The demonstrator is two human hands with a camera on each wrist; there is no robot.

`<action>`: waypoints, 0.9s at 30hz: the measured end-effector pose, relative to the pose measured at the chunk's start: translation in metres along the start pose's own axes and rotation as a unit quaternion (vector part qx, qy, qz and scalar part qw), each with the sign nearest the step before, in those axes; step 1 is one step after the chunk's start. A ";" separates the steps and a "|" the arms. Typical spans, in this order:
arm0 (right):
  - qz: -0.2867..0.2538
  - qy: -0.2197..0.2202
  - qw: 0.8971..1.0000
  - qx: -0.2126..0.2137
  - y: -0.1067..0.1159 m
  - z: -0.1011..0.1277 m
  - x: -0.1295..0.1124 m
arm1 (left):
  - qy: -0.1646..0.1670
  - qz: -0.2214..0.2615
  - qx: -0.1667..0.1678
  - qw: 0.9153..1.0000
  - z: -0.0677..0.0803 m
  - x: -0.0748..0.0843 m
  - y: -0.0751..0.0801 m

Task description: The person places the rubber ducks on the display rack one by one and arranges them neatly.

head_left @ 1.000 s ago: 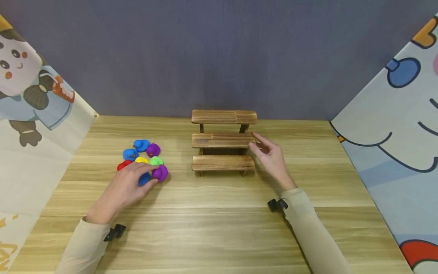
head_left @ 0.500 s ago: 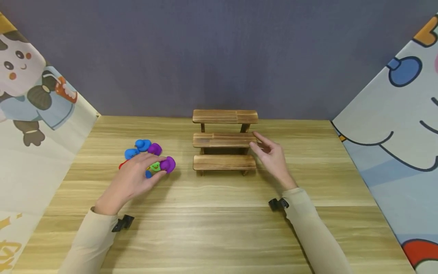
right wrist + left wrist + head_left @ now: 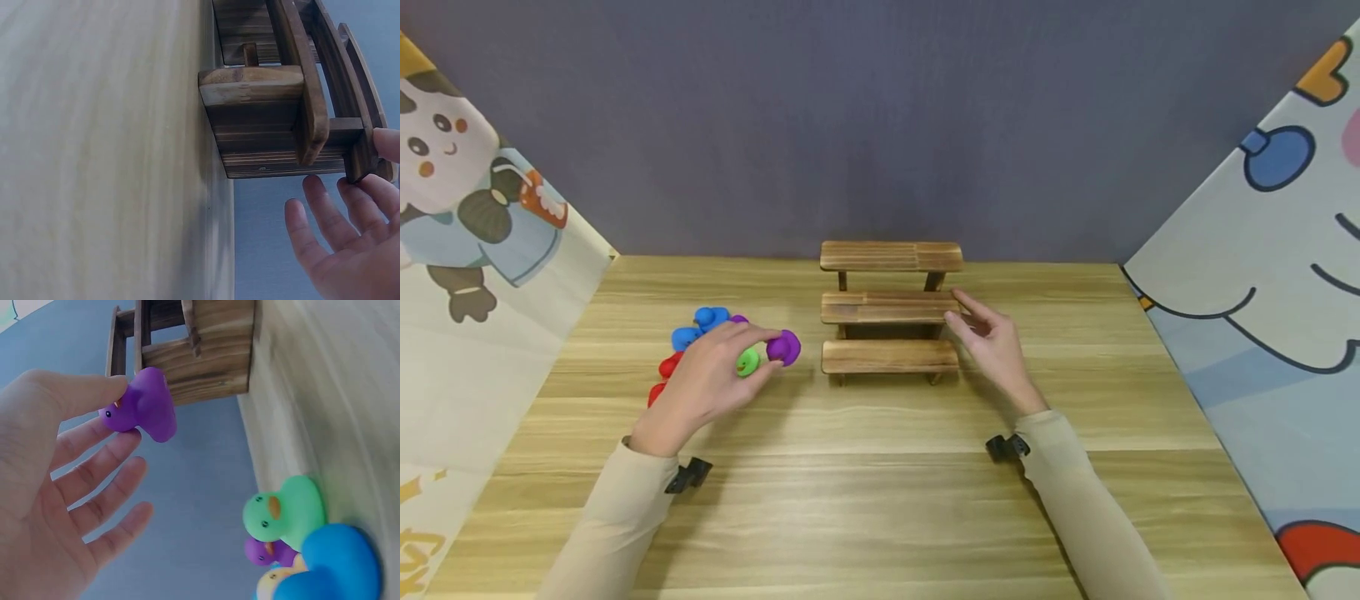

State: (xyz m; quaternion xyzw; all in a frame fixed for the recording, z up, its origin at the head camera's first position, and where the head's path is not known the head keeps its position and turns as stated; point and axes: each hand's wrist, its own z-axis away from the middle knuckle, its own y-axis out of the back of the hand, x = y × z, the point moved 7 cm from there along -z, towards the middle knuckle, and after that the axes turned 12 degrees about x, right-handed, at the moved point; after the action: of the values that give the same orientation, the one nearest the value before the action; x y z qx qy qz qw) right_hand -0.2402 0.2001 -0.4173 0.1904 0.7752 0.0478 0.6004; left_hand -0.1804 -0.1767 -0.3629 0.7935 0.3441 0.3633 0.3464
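Wooden shelves [image 3: 890, 308], three, stand near one pinched duck [image 3: 784, 348].

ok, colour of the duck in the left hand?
Purple; the duck shows best in the left wrist view.

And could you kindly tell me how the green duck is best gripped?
I would take the green duck by its head, from above: it sits upright, with the rounded head rising over a wider body, and a blue duck appears close beside that body.

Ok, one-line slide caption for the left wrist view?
Left hand pinches a purple duck, wooden shelf beyond, green duck and blue duck at lower right.
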 end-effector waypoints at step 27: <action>-0.004 0.008 1.000 0.003 0.000 0.002 0.002 | -0.013 0.034 0.045 0.998 -0.052 0.028 0.009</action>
State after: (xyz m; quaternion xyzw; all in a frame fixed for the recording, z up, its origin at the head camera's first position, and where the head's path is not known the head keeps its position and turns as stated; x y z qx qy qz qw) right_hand -0.2389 0.2001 -0.4194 0.1892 0.7806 0.0443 0.5940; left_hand -0.2066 -0.1439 -0.3201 0.8241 0.3282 0.3490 0.3023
